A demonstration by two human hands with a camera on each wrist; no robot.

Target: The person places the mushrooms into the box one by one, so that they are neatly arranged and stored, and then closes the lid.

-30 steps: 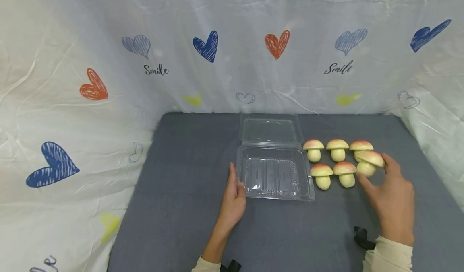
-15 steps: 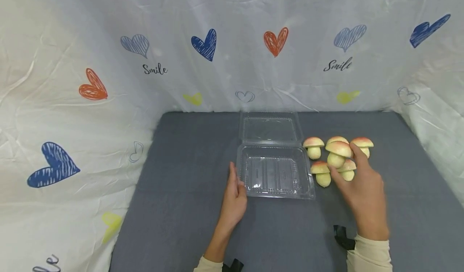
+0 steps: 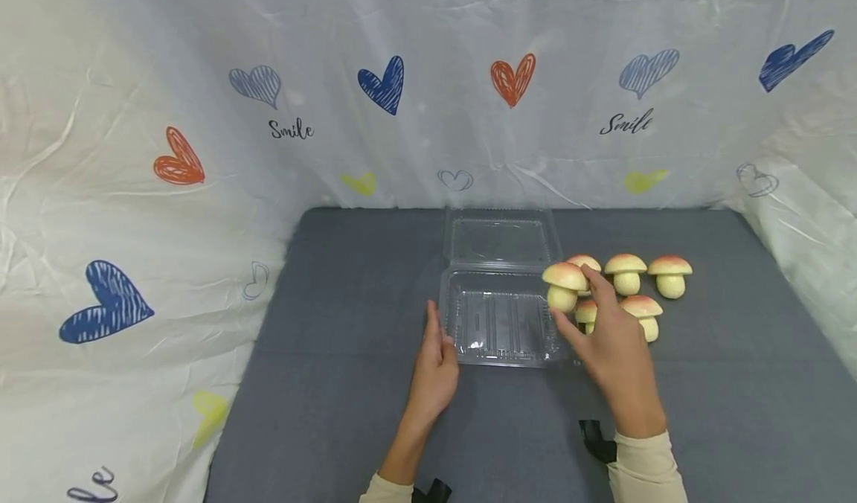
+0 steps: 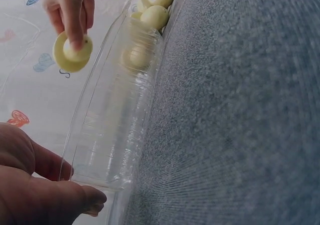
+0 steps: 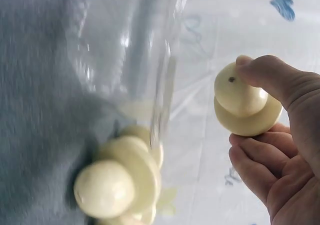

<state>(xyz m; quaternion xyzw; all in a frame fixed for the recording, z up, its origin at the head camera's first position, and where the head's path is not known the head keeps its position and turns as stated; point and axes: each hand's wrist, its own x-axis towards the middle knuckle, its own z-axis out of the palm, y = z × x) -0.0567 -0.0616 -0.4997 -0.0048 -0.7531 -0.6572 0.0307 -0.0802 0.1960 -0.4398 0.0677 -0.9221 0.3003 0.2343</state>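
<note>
My right hand (image 3: 619, 347) pinches a toy mushroom (image 3: 564, 286) between thumb and fingers, raised over the right rim of a clear plastic container (image 3: 469, 358). In the right wrist view, the thumb presses on the pale stem of this mushroom (image 5: 242, 97) while the other fingers support its cap. On the container's left side, my left hand (image 3: 434, 380) holds the rim, thumb at the inner side and fingers along the outside. The container's lid (image 3: 498, 235) lies folded back behind it. Inside the base no mushroom shows.
Several more mushrooms with red-tinged caps, such as a far-right mushroom (image 3: 670, 276), stand in two rows right of the container. Grey cloth (image 3: 348, 302) covers the table. A white curtain (image 3: 415, 12) with printed hearts hangs behind.
My right hand has carried the mushroom leftward from the right end of the rows, above the others, to the container's right edge. The left hand stays in place.
</note>
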